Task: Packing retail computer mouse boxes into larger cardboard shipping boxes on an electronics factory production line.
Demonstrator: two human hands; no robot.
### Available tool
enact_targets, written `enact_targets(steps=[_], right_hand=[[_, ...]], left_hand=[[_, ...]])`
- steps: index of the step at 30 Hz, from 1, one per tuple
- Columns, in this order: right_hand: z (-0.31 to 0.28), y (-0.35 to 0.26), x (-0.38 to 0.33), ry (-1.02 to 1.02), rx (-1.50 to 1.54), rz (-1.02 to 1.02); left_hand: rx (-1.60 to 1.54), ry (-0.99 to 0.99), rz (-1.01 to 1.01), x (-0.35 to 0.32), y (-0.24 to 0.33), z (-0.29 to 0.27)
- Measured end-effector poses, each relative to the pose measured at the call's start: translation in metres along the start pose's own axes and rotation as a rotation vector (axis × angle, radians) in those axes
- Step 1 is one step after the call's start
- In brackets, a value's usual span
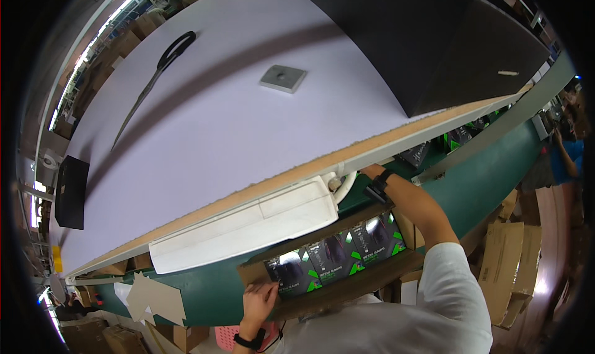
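An open cardboard box (344,284) stands on the green surface close to my body. It holds a row of black and green retail boxes (338,255), each with a dark rounded product pictured on it. My left hand (259,301) grips the left end of this cardboard box, its fingers bent against the edge. My right hand (372,170) reaches forward under the edge of the raised shelf, near more black and green boxes (415,154). Its fingers are hidden there, so what they touch cannot be seen. Both wrists wear black bands.
Above the green surface (483,159) runs a white shelf (204,137) with scissors (162,62), a small grey square block (283,78) and a large black box (403,38). A white lamp housing (248,224) hangs below its edge. Flattened cardboard (502,267) stands at right.
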State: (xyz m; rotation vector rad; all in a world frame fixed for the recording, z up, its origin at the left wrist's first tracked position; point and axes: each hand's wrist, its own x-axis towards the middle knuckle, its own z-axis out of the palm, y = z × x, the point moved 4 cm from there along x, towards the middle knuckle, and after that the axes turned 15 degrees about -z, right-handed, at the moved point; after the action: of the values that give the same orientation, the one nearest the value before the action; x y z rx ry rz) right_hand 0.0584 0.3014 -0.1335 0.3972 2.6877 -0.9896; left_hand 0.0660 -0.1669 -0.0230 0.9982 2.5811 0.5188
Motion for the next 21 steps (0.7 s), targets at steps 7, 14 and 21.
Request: enact_targets(steps=[7,14,21], right_hand=[[-0.034,-0.032,-0.006,0.12,0.136,-0.072],[-0.039,-0.032,-0.039,0.324,0.288,-0.053],[-0.051,-0.061,-0.042,0.503,0.44,-0.074]], left_hand=[[-0.563,-0.145,-0.319,0.056,-0.019,-0.099],[-0.438,-0.138,-0.1,0.173,-0.031,-0.086],[-0.396,-0.153,0.024,0.242,0.0,-0.097]])
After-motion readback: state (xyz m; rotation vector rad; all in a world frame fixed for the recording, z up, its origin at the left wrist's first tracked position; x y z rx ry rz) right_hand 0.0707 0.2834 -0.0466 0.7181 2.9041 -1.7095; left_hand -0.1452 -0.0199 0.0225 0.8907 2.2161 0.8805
